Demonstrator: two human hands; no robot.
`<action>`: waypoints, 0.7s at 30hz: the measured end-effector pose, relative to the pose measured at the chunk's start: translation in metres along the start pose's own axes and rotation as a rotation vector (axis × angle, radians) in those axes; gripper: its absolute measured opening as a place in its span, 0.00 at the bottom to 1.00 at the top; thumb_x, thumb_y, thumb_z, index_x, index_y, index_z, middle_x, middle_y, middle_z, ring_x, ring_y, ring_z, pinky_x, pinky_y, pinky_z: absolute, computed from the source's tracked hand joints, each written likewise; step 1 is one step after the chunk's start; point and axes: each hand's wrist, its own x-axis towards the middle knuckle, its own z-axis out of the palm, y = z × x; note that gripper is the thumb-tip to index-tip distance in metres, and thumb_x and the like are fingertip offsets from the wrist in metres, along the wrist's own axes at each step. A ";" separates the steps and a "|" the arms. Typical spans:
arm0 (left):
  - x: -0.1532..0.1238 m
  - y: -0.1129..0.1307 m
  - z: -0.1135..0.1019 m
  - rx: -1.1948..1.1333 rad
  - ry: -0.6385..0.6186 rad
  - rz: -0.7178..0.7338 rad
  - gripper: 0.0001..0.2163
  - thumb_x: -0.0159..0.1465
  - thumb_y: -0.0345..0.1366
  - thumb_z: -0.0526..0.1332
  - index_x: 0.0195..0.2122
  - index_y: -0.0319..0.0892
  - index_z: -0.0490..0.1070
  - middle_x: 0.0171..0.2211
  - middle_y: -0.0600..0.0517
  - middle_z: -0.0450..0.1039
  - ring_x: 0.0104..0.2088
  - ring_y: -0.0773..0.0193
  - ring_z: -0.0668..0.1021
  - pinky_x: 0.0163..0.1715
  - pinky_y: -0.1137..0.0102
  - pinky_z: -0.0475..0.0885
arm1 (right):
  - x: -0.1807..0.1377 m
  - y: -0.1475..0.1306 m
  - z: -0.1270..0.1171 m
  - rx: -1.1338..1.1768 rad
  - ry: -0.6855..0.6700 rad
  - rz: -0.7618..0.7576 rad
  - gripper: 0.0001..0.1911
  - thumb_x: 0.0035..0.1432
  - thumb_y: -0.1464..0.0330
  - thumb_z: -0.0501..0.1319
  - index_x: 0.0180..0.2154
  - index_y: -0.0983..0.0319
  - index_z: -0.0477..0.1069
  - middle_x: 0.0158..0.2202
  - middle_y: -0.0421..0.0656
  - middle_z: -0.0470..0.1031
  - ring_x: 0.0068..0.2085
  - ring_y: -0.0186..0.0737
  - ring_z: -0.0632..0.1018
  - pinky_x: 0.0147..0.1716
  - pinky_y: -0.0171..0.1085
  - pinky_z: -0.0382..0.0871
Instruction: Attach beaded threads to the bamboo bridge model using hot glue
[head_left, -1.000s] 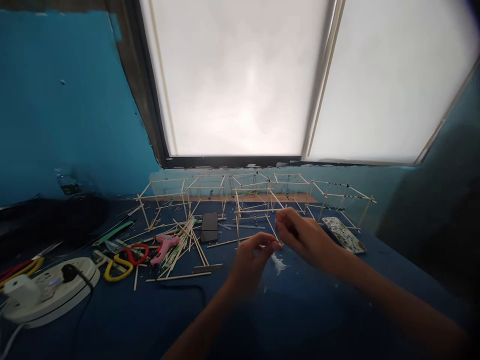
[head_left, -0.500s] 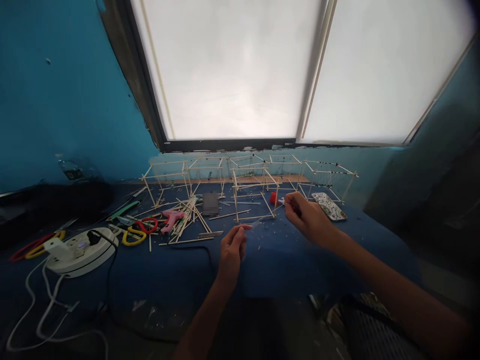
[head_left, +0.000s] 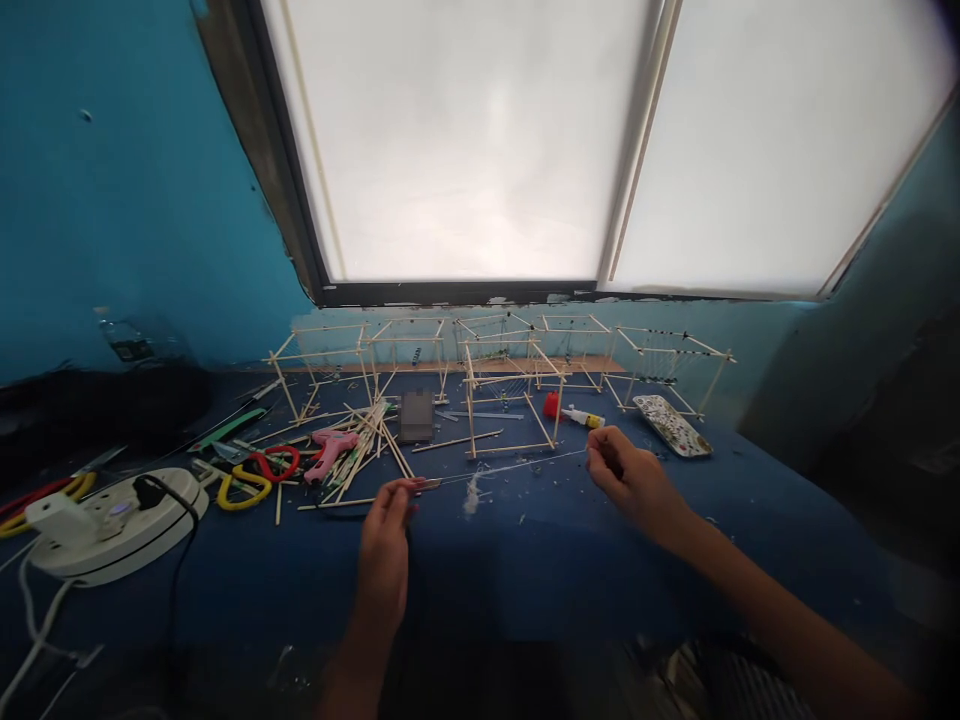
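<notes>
A thin, pale thread runs nearly straight between my two hands above the blue tabletop. My left hand is closed in a pinch at its left end, close to a thin blade-like piece by the fingertips. At the other end, the curled fingers of my right hand pinch the thread. Just behind it stands an open box frame of thin wooden sticks. A small glue bottle with a red cap lies beyond my right fingertips.
More stick frames line the wall. On the left lie loose sticks, a pink glue gun, scissors and a white power strip with cables. A speckled tray is at right, a grey box mid-table.
My left hand has moved left and down, and my right hand slightly right and down. The gap between them has widened, with the thread now stretched across it. The camera view has shifted.
</notes>
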 end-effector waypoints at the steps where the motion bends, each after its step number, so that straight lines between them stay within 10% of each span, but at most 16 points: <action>1: 0.004 0.005 -0.004 -0.103 0.027 -0.030 0.04 0.61 0.35 0.66 0.32 0.41 0.73 0.38 0.49 0.78 0.46 0.62 0.78 0.42 0.73 0.73 | 0.000 0.004 0.003 0.029 -0.005 0.037 0.06 0.68 0.65 0.51 0.37 0.58 0.61 0.23 0.34 0.63 0.21 0.33 0.64 0.21 0.33 0.59; 5: 0.015 0.024 -0.015 -0.405 0.146 -0.119 0.06 0.64 0.27 0.58 0.30 0.40 0.70 0.23 0.56 0.69 0.29 0.68 0.77 0.36 0.71 0.76 | -0.005 0.023 0.020 0.107 -0.082 0.158 0.08 0.70 0.64 0.51 0.36 0.57 0.61 0.24 0.35 0.61 0.23 0.34 0.62 0.21 0.34 0.58; 10: 0.043 0.039 -0.035 -0.187 0.150 0.067 0.04 0.60 0.26 0.61 0.31 0.41 0.71 0.19 0.60 0.59 0.18 0.72 0.64 0.20 0.76 0.66 | -0.014 0.041 0.033 0.108 -0.158 0.261 0.09 0.71 0.62 0.50 0.36 0.57 0.60 0.24 0.35 0.60 0.23 0.34 0.60 0.21 0.35 0.55; 17: 0.057 0.032 -0.037 0.597 0.283 0.470 0.19 0.54 0.22 0.60 0.45 0.45 0.75 0.45 0.51 0.75 0.48 0.59 0.76 0.42 0.71 0.71 | -0.015 0.038 0.038 0.186 -0.266 0.271 0.08 0.72 0.62 0.49 0.38 0.57 0.60 0.24 0.34 0.59 0.24 0.35 0.61 0.23 0.35 0.54; 21: 0.014 0.002 0.010 0.956 -0.151 0.611 0.12 0.66 0.30 0.59 0.49 0.48 0.74 0.50 0.51 0.75 0.49 0.56 0.76 0.50 0.63 0.72 | -0.007 0.026 0.036 0.209 -0.316 0.258 0.09 0.72 0.61 0.49 0.39 0.57 0.61 0.25 0.33 0.58 0.25 0.34 0.59 0.25 0.35 0.53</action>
